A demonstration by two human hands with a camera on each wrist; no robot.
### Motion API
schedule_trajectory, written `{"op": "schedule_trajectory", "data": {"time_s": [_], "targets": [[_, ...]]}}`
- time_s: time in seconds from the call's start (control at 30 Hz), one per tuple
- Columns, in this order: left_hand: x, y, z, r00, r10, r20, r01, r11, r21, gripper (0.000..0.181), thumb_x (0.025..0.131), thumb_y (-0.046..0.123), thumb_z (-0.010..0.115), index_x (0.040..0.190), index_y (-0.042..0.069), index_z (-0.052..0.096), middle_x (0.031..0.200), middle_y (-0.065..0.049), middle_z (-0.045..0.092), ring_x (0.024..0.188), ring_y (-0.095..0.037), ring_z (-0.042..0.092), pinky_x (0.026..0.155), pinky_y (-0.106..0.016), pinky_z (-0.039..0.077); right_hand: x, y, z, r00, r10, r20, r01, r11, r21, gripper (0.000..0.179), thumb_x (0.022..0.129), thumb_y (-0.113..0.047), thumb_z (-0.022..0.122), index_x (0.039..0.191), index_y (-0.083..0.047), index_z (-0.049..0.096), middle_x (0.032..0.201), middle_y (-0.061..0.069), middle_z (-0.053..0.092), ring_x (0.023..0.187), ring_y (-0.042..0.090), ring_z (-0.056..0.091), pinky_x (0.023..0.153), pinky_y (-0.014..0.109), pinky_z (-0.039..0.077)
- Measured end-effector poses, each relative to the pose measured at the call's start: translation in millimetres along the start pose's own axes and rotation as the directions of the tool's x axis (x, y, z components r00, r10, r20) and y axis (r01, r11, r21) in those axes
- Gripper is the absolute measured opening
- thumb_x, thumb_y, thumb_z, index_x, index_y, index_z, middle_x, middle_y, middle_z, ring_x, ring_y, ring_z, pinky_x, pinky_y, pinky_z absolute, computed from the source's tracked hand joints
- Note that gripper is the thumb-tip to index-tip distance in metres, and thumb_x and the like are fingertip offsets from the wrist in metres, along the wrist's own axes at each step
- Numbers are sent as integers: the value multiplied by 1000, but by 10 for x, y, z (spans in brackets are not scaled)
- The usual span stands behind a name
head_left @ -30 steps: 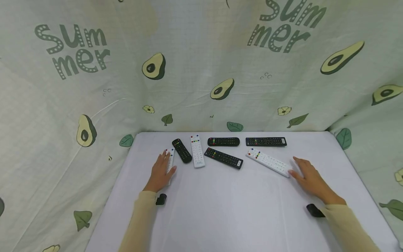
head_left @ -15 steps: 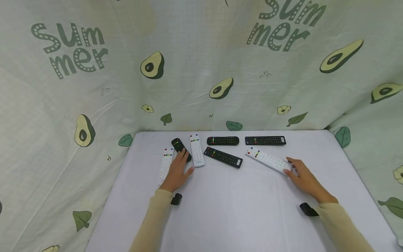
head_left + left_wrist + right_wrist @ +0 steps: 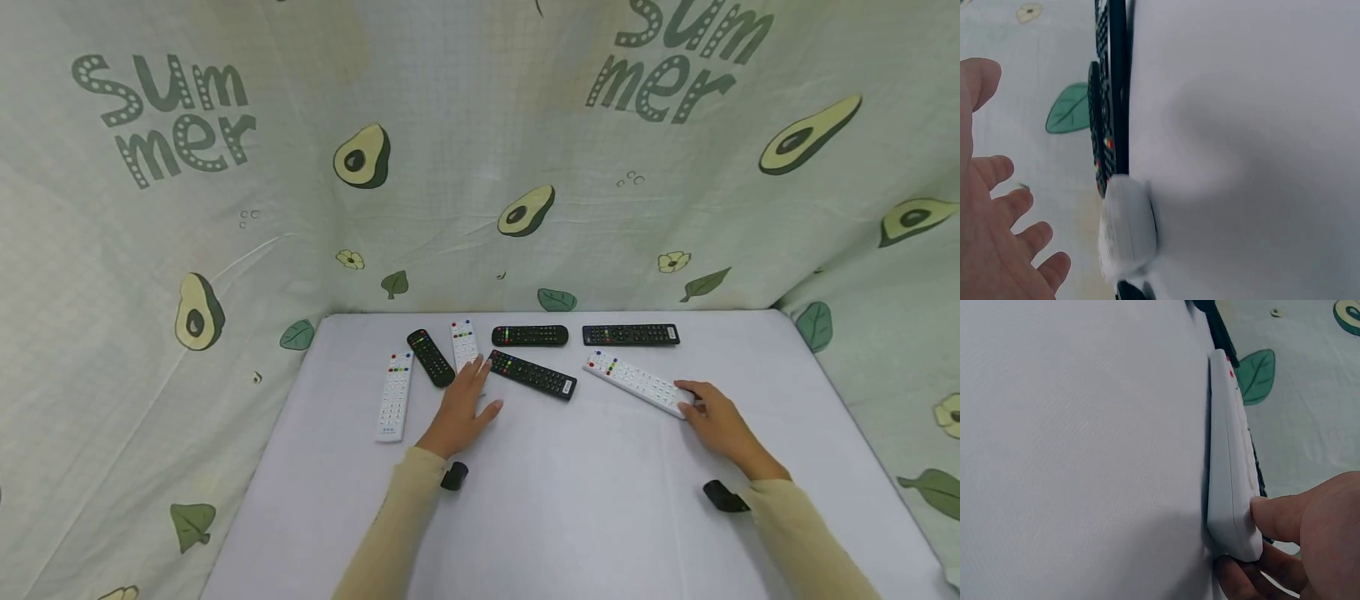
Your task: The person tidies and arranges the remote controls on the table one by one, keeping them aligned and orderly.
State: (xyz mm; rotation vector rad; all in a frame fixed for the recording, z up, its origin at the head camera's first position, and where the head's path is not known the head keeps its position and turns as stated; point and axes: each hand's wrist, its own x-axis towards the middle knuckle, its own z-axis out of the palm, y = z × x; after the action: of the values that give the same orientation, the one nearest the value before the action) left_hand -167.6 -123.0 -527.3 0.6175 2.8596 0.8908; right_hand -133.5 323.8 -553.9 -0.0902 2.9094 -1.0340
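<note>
My right hand pinches the lower right end of a white remote control. In the right wrist view the thumb lies against one side of that white remote control, with the other fingers curled at its end. My left hand is over another white remote control, covering its lower part, with the fingers spread. The left wrist view shows the relaxed fingers apart from the white remote's end, holding nothing. A black remote control lies just right of the left fingertips.
Left of the left hand lie a white remote control and a small black one. Two black remotes, one left and one right, lie along the table's back edge. A printed cloth hangs behind the white table.
My left hand has moved right, from the leftmost white remote past the small black one to the second white one. My right hand has moved slightly left and closed on its remote's end.
</note>
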Motion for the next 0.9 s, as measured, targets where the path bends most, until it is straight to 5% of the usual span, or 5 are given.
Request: {"op": "schedule_trajectory", "data": {"time_s": [0.37, 0.63, 0.9], "targets": [[276, 334, 239, 996, 72, 53, -71, 997, -25, 71, 110, 36, 57, 167, 8, 28, 175, -12, 23, 161, -35, 20, 131, -53, 20, 18, -2, -2, 998, 62, -1, -62, 997, 46, 45, 103, -1, 60, 145, 13, 50, 142, 41, 48, 123, 54, 52, 104, 66, 49], [463, 579, 422, 985, 131, 109, -126, 991, -48, 69, 111, 38, 53, 168, 11, 26, 175, -11, 24, 161, -33, 22, 131, -52, 21, 22, 4, 14, 999, 38, -28, -36, 997, 73, 43, 102, 1, 61, 142, 13, 53, 140, 41, 51, 123, 53, 53, 104, 67, 50], [589, 770, 581, 981, 127, 145, -118, 991, -68, 67, 111, 37, 54, 168, 14, 28, 174, -6, 27, 161, -28, 24, 131, -49, 22, 5, -12, 14, 996, 88, -6, -87, 994, 73, 45, 103, 0, 59, 145, 13, 51, 143, 41, 47, 127, 54, 50, 106, 67, 48]]}}
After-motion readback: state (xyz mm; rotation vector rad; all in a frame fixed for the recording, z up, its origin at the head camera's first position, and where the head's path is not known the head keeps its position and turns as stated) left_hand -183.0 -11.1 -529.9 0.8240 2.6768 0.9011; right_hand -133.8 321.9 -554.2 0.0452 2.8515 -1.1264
